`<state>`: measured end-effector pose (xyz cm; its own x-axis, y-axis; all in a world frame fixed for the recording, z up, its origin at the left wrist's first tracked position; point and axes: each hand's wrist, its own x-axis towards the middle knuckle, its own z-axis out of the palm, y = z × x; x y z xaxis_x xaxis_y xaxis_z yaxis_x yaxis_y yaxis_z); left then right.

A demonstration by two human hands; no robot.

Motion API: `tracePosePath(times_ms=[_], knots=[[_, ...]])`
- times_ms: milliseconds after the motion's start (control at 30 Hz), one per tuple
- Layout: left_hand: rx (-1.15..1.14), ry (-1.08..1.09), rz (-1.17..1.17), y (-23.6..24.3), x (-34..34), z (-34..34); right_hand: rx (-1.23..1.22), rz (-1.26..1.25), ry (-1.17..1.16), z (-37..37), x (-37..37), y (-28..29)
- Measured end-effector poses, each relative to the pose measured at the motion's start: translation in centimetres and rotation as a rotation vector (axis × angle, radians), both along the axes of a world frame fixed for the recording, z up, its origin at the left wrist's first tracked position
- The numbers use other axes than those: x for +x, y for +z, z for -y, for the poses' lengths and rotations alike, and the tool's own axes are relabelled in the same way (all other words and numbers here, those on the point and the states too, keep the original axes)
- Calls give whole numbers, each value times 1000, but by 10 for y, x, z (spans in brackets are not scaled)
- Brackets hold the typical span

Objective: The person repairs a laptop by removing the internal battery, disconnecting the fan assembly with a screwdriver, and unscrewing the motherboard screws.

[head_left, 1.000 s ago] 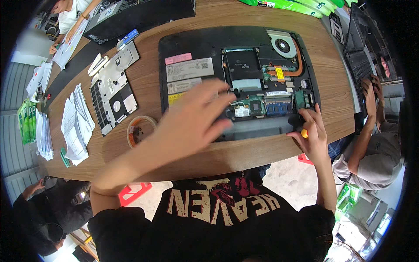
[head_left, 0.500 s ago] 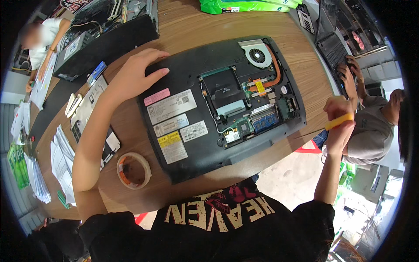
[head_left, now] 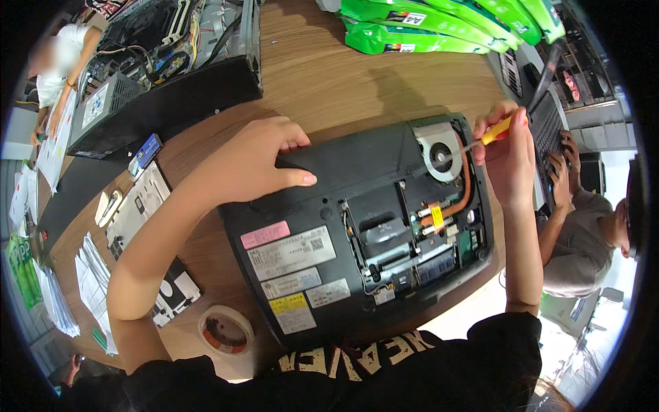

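A black laptop lies bottom side up, with part of its underside uncovered. A round cooling fan, a copper heat pipe and circuit parts show in the opening. My left hand grips the laptop's far edge, thumb on the casing and fingers over the rim. In my closed right hand is a screwdriver with a yellow handle. Its shaft slants left over the fan; whether the tip touches anything I cannot tell.
An opened computer case stands far left, near a loose laptop panel. A tape roll lies near left. Green paper packs are at the back. On the right, another person's hands are at a laptop keyboard.
My right hand has brought the screwdriver from beyond the laptop's right side up to the fan. My left hand has shifted along the far edge, and the view has shifted too.
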<state>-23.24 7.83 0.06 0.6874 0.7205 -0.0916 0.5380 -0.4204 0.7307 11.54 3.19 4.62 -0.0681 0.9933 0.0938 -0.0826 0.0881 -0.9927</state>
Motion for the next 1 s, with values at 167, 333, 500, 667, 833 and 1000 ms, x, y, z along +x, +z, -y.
tracePosePath(times_ms=[167, 333, 500, 667, 833, 1000], knots=[[-91, 16, 11, -5, 1, -4, -192, 202, 28, -45, -16, 1], [-155, 37, -15, 1, -1, -10, 182, 943, 446, -60, -64, 9], [-366, -1, -46, 5, 4, -22, 87, 1116, 852, -63, -91, -10], [-362, -21, -34, -4, 4, -28, 29, 966, 820, -72, -94, -13], [-392, 26, -81, 1, 8, -27, -12, 952, 765, -77, -94, -19], [-370, 2, -20, -7, 2, -26, -82, 958, 777, -78, -96, -17]])
